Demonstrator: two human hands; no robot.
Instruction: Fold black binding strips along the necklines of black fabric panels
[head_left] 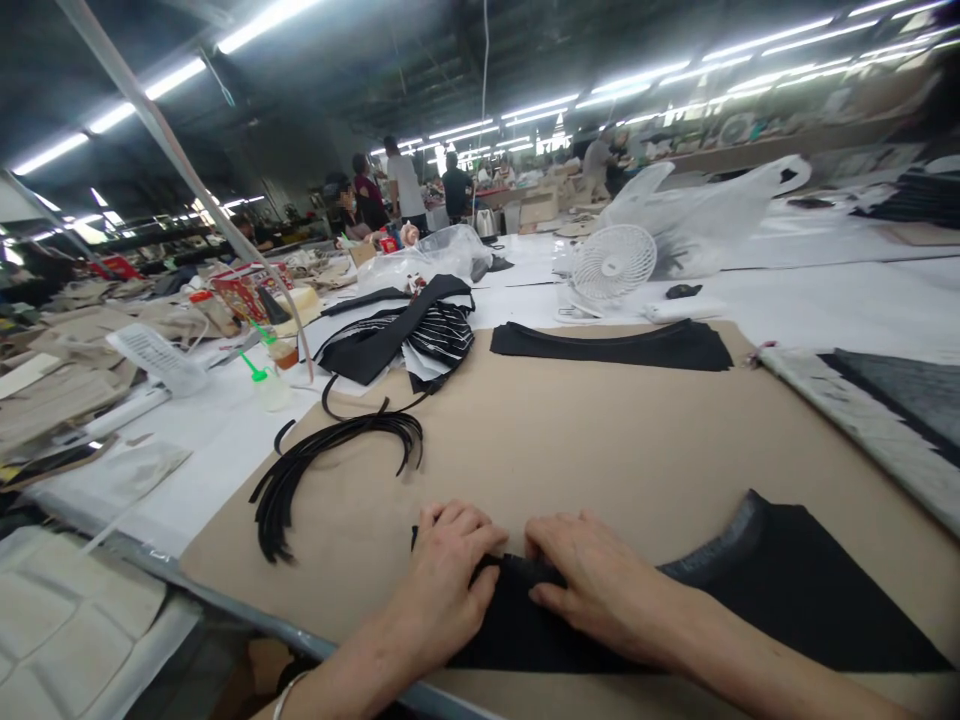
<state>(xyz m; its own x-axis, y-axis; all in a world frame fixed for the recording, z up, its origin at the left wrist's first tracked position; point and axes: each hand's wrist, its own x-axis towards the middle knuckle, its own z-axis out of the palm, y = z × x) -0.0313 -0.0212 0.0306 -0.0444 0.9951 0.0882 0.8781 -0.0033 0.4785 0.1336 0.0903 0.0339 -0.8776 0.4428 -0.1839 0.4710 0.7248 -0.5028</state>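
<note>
A broad bench point(832, 310) with a white covering fills the floor here, and across its near end lies a large, flat tan sheet point(525, 450). On that sheet, close to the worker, sits the wide matte-black fabric panel point(817, 590), apparently running on beneath the right forearm, a shinier dark band point(724, 550) edging its curve. Farther back on the sheet rests a long, gently curved black fabric piece point(611, 345); over to the left fans a bundle of thin black strips point(281, 500).

Now to the hands, near each other on the panel's far edge! The right hand point(589, 575) pinches the edge between thumb and fingers; the left hand point(454, 570) curls over it, thumb drawn in, its exact grip partly hidden. The step looks like folding or pressing that edge. The next move seems to call for an even pinch along it, the panel held flat.
</note>
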